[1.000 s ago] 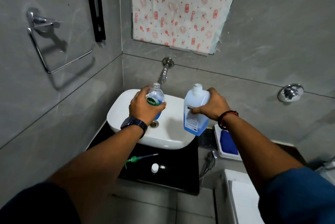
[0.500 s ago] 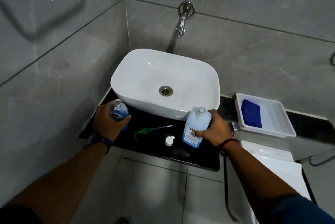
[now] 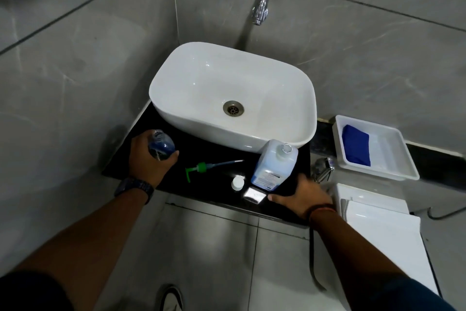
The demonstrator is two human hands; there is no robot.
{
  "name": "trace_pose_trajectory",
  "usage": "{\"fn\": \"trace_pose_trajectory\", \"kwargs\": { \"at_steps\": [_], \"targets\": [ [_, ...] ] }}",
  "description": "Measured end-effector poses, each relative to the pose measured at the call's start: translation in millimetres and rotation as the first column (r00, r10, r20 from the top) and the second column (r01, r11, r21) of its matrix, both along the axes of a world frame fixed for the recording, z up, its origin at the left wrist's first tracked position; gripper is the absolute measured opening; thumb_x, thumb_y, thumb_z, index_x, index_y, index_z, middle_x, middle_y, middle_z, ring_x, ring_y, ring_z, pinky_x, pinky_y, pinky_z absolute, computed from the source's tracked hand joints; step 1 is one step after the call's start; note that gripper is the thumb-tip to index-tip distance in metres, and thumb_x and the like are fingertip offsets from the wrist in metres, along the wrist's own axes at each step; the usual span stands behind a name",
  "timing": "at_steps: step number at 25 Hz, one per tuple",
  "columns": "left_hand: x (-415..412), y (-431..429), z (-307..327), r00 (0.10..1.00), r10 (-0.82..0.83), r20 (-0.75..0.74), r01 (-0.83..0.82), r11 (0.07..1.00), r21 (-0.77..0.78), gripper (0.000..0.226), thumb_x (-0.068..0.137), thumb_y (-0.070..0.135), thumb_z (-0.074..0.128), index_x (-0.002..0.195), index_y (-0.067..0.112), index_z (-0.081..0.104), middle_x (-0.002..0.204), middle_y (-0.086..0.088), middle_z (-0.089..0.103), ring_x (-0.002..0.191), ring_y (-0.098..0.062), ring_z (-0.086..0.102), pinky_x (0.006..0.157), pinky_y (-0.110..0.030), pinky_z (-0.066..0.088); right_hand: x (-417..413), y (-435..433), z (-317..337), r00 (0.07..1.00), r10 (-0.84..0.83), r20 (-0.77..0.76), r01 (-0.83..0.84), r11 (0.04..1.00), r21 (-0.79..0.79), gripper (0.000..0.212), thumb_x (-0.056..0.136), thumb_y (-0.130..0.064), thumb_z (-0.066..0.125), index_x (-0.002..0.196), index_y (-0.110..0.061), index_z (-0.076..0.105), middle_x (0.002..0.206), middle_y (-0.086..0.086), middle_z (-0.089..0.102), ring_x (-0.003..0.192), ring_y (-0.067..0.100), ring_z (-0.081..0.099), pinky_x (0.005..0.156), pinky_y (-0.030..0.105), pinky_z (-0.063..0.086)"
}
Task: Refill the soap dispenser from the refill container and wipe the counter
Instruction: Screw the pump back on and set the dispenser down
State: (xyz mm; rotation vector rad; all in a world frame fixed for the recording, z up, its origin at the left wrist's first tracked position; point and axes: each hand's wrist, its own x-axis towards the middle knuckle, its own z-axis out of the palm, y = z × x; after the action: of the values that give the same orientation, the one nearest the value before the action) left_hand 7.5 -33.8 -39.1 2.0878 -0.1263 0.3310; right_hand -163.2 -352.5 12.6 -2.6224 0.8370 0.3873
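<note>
Dim, wide-angle warp; glare on white basin [image 3: 201, 76].

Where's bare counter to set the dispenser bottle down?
Free: black counter at its left end, under the left hand, left of the pump. Crowded: pump, white cap and refill container fill the strip before the basin.

One view only here, the head camera, riding high and tipped steeply down and forward over the black bench [image 3: 222, 197]. It faces the tiled wall corner, with the tap [image 3: 262, 8] near the top edge and the white basin [image 3: 277, 89] filling mid-frame, fairly close. Both forearms run in from the bottom corners, the wide lens bending the wall lines. Floor tiles show below the bench's near edge, a shoe tip [image 3: 171, 298] right at the bottom.
</note>
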Motion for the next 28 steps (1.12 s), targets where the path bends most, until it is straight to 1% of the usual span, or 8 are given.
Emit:
{"fn": "trace_pose_trajectory", "kwargs": {
  "at_steps": [3,7,10,13,18,22,25,28],
  "targets": [
    [-1.1,2.2,-0.3,1.0,-0.005,0.011,0.005,1.0,0.014,0.067,0.054,0.021,0.088,0.111,0.017,0.053,0.113,-0.013,0.054,0.104,-0.022,0.051,0.087,-0.021,0.037,-5.0,24.2,-10.6,0.936,0.212,-0.282,-0.267,0.948,-0.172,0.074,0.06,-0.082,0.048,0.101,-0.022,0.06,0.102,0.005,0.067,0.092,0.027,0.063,0.073,0.032,0.049],
    [-2.7,2.6,1.3,1.0,-0.022,0.002,0.022,1.0,0.007,0.066,0.056,0.022,0.088,0.112,0.017,0.053,0.114,-0.012,0.054,0.104,-0.016,0.05,0.087,-0.019,0.037,30.7,73.5,-14.2,0.886,0.462,-0.03,-0.462,0.879,-0.115,0.049,0.073,-0.066,0.051,0.079,-0.018,0.058,0.086,0.009,0.067,0.083,0.03,0.064,0.065,0.029,0.045],
    [-4.1,2.0,-0.3,1.0,-0.018,0.005,0.018,1.0,0.0,0.068,0.055,0.023,0.087,0.114,0.017,0.053,0.116,-0.011,0.054,0.106,-0.016,0.05,0.087,-0.018,0.037,68.3,106.3,-15.5,0.828,0.536,0.166,-0.533,0.844,-0.067,0.032,0.083,-0.042,0.058,0.107,-0.02,0.06,0.1,0.01,0.067,0.091,0.035,0.062,0.073,0.037,0.051],
    [-3.9,2.0,-4.3,1.0,0.004,0.008,-0.004,1.0,-0.013,0.072,0.054,0.021,0.088,0.118,0.014,0.054,0.116,-0.013,0.057,0.105,-0.014,0.051,0.087,-0.005,0.032,102.1,121.8,-28.8,0.774,0.606,0.185,-0.605,0.793,-0.068,0.046,0.085,-0.022,0.059,0.13,-0.023,0.047,0.12,0.013,0.054,0.102,0.037,0.056,0.081,0.044,0.051],
    [-4.5,1.5,-7.5,1.0,0.008,-0.004,-0.009,0.999,-0.042,0.076,0.055,0.024,0.089,0.123,0.017,0.055,0.114,0.004,0.06,0.104,-0.002,0.051,0.088,-0.009,0.037,132.4,133.7,-55.1,0.72,0.681,0.134,-0.661,0.732,-0.166,0.036,0.09,-0.016,0.051,0.126,-0.019,0.052,0.114,0.018,0.052,0.104,0.037,0.05,0.08,0.042,0.048],
    [4.6,17.5,2.3,0.998,-0.027,-0.048,0.025,0.999,-0.049,0.074,0.056,0.021,0.088,0.123,0.016,0.057,0.117,0.002,0.063,0.107,-0.009,0.057,0.09,-0.014,0.04,135.7,143.7,-35.6,0.729,0.44,0.524,-0.514,0.858,-0.006,0.035,0.087,-0.016,0.058,0.122,-0.011,0.055,0.112,0.018,0.061,0.103,0.036,0.057,0.087,0.041,0.047],
    [6.8,26.0,20.0,0.998,-0.034,-0.062,0.032,0.999,-0.031,0.075,0.057,0.015,0.088,0.124,0.011,0.056,0.121,-0.007,0.062,0.11,-0.018,0.057,0.091,-0.024,0.042,135.4,160.5,19.0,0.537,0.069,0.841,-0.385,0.907,0.172,0.03,0.081,-0.016,0.068,0.108,-0.006,0.062,0.093,0.01,0.07,0.083,0.025,0.065,0.075,0.026,0.048],
    [2.6,13.7,49.1,0.996,-0.058,-0.069,0.056,0.998,-0.03,0.075,0.057,0.015,0.088,0.124,0.01,0.054,0.121,-0.007,0.061,0.107,-0.014,0.055,0.089,-0.019,0.04,149.0,166.9,90.4,0.36,-0.254,0.898,-0.335,0.863,0.378,0.027,0.081,-0.017,0.068,0.106,-0.008,0.062,0.072,-0.006,0.061,0.06,0.018,0.059,0.058,0.022,0.046]
  ]
}}
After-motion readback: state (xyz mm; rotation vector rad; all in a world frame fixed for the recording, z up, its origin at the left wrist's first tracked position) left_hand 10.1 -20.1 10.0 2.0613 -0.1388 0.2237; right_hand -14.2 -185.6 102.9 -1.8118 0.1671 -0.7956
